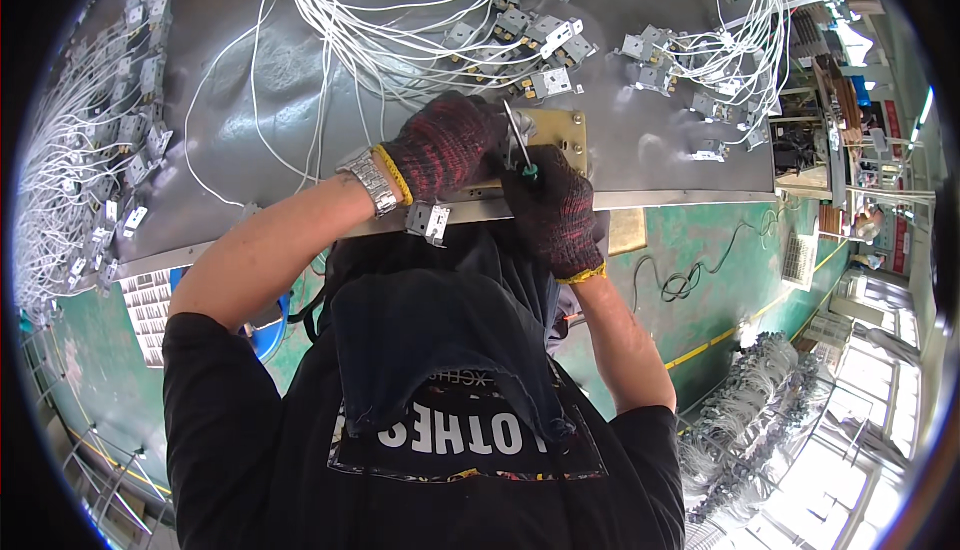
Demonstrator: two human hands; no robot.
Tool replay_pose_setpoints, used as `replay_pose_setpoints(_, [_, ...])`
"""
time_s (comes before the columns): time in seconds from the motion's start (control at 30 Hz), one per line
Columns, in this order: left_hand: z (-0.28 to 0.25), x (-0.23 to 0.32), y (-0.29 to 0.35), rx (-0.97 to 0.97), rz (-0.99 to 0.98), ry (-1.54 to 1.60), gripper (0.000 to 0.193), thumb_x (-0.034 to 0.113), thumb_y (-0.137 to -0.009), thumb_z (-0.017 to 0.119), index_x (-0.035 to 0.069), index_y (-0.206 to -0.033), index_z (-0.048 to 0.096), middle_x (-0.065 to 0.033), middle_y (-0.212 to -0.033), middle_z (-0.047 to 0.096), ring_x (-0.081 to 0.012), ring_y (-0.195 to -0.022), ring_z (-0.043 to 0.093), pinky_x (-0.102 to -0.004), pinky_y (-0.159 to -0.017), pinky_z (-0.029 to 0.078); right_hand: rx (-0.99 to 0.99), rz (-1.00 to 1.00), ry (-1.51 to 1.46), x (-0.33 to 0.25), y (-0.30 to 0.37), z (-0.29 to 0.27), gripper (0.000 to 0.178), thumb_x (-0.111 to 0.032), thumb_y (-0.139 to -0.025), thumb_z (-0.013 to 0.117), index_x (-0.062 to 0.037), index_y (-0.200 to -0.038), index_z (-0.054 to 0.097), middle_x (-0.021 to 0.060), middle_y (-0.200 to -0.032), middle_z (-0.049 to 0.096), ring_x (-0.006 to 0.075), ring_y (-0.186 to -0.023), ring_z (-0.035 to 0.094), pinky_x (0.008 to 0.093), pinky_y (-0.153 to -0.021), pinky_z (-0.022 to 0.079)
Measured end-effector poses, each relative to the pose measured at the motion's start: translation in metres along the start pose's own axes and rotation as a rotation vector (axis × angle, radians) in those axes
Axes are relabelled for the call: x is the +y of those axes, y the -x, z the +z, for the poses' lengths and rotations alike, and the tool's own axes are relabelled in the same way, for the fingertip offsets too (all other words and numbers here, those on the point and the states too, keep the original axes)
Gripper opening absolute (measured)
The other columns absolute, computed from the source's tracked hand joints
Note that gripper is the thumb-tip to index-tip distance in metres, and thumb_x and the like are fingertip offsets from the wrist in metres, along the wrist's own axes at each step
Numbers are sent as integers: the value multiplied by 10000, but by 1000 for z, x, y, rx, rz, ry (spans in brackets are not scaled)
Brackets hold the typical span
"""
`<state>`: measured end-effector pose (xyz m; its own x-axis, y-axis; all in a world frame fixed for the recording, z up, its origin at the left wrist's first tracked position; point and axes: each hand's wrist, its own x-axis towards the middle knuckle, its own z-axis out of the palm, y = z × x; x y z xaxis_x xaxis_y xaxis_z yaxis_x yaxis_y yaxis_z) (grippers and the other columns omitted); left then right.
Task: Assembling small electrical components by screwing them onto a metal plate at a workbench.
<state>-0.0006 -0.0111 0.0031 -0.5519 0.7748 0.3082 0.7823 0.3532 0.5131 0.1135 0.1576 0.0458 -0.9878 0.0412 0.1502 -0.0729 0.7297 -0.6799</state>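
Note:
Both my hands wear dark red-flecked knit gloves with yellow cuffs. My left hand (446, 145), a metal watch on its wrist, is closed on something at the edge of a brass-coloured plate (562, 130) on the grey table (650, 165); the gripped part is hidden. My right hand (555, 212) grips a screwdriver (519, 140) with a green handle, its shaft pointing up toward the left hand's fingers. A small grey switch part (429, 219) hangs at the table's front edge below my left wrist.
Several grey switch parts with white wires (520, 30) lie behind the plate, more (700, 70) at the right and a long row (110, 150) at the left. Below are a green floor with a black cable (690, 275) and bundles of wired parts (750, 390).

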Motion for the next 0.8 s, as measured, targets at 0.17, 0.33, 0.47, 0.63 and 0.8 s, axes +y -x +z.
replay_pose_setpoints(0.17, [-6, 4, -2, -50, -31, -28, 442, 295, -795, 785, 108, -1186, 698, -178, -1043, 730, -378, -917, 709, -485, -812, 566, 39, 45, -299, 16, 18, -14, 430, -45, -932, 712, -55, -1347, 600, 57, -1031, 687, 171, -753, 668, 329, -680, 556])
replay_pose_setpoints(0.33, [-17, 13, -3, -57, -91, -7, 438, 266, -786, 783, 112, -1188, 701, -175, -1012, 732, -386, -902, 708, -483, -807, 571, -115, 108, -222, 17, 31, -63, 506, 38, -941, 665, -39, -1428, 557, 43, -1091, 660, 89, -868, 631, 251, -679, 548])
replay_pose_setpoints(0.47, [-15, 13, -4, -92, -112, -27, 430, 252, -779, 787, 117, -1180, 710, -167, -961, 736, -386, -871, 711, -482, -776, 576, -202, 12, -67, -7, 30, -75, 449, 23, -913, 697, -15, -1355, 631, 103, -1079, 684, 163, -867, 668, 300, -752, 559])
replay_pose_setpoints(0.63, [-12, 13, -4, -97, -121, 11, 437, 242, -774, 788, 122, -1187, 715, -164, -949, 740, -368, -868, 715, -482, -769, 575, -185, -4, 29, -18, 34, -73, 417, -17, -904, 710, -4, -1318, 668, 162, -1029, 710, 248, -861, 694, 354, -827, 558])
replay_pose_setpoints(0.8, [-8, 13, -1, -13, -63, -50, 535, 216, -722, 821, 135, -1235, 692, -121, -954, 717, -338, -859, 709, -445, -760, 577, -237, 75, 127, -31, 33, -80, 391, -90, -909, 684, -76, -1300, 678, 193, -1060, 716, 381, -957, 700, 452, -831, 566])
